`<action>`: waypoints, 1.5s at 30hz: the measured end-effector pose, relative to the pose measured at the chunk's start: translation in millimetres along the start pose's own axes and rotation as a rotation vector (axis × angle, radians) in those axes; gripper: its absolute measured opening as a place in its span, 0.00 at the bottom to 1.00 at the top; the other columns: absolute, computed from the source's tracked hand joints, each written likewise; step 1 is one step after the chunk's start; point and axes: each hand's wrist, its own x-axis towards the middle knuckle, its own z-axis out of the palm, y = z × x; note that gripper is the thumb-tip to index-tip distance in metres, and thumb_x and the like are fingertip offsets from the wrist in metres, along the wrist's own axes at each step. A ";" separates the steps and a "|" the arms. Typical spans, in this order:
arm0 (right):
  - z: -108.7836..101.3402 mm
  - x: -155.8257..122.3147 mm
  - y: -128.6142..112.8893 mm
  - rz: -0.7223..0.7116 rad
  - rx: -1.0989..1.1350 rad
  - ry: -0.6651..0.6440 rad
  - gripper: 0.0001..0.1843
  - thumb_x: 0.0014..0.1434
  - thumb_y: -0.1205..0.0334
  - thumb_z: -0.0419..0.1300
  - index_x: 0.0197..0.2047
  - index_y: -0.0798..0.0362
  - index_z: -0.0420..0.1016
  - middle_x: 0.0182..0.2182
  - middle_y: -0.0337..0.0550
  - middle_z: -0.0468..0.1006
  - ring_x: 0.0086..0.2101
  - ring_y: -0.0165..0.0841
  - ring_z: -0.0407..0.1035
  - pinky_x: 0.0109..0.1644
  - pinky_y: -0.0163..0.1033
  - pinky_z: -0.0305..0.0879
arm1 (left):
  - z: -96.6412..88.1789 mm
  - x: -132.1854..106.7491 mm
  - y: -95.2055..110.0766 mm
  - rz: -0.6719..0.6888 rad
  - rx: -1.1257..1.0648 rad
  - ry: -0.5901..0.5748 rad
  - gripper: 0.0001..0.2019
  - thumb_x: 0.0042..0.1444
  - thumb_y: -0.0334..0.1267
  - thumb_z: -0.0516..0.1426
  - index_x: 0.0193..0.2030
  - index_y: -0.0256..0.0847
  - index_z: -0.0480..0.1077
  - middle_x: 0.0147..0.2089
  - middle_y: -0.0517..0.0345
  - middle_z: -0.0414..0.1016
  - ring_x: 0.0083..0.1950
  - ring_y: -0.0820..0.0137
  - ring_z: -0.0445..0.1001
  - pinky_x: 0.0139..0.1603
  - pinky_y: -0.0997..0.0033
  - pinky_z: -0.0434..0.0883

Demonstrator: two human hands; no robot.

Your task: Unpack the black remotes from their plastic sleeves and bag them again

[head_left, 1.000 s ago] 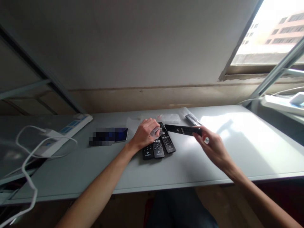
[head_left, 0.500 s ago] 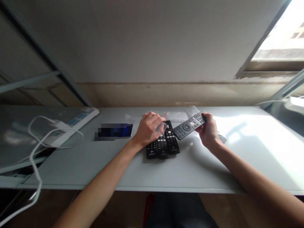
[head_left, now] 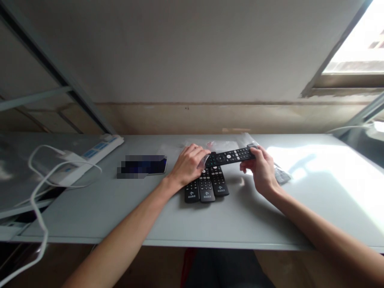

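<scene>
My right hand [head_left: 260, 166] grips one end of a black remote control [head_left: 229, 157], held nearly level above the table with its buttons toward me. Its other end reaches the fingers of my left hand [head_left: 189, 162], which are closed on a clear plastic bag [head_left: 204, 160]; only a small part of that bag shows. Below the hands, three more black remote controls lie side by side, the left one [head_left: 192, 194], the middle one [head_left: 207, 194] and the right one [head_left: 221, 187]. My left hand covers part of their upper ends.
A phone [head_left: 157, 165], partly blurred out, lies left of the hands. Farther left are a white power strip [head_left: 103, 146] and a looping white cable [head_left: 42, 208]. Clear plastic packaging [head_left: 229, 146] lies behind the hands, and another clear packet [head_left: 282, 176] sits beside my right wrist.
The remote in my right hand has swung from a slant to nearly level, and its far end has moved left to my left hand's fingers. My left hand has barely moved.
</scene>
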 end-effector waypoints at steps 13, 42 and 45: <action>20.3 -37.4 -14.3 -0.014 -0.209 -0.541 0.25 0.66 0.44 0.67 0.53 0.46 0.60 0.24 0.35 0.83 0.23 0.36 0.79 0.26 0.38 0.73 | -2.3 1.9 13.9 0.063 0.112 0.066 0.07 0.63 0.34 0.62 0.48 0.40 0.74 0.47 0.50 0.80 0.53 0.55 0.71 0.54 0.56 0.68; 16.0 -33.9 -14.8 -0.107 -0.313 -0.502 0.17 0.69 0.44 0.65 0.49 0.48 0.73 0.28 0.35 0.75 0.28 0.29 0.69 0.30 0.35 0.65 | -4.8 -0.1 18.5 -0.045 0.084 0.085 0.07 0.66 0.40 0.61 0.46 0.40 0.72 0.40 0.54 0.82 0.41 0.62 0.81 0.41 0.65 0.72; 15.8 -35.2 -18.7 -0.113 -0.400 -0.546 0.19 0.69 0.43 0.65 0.49 0.51 0.78 0.27 0.37 0.74 0.28 0.30 0.68 0.31 0.36 0.64 | -4.5 -0.6 20.9 -0.024 0.080 0.095 0.08 0.68 0.42 0.61 0.44 0.40 0.72 0.40 0.54 0.82 0.41 0.62 0.81 0.40 0.65 0.72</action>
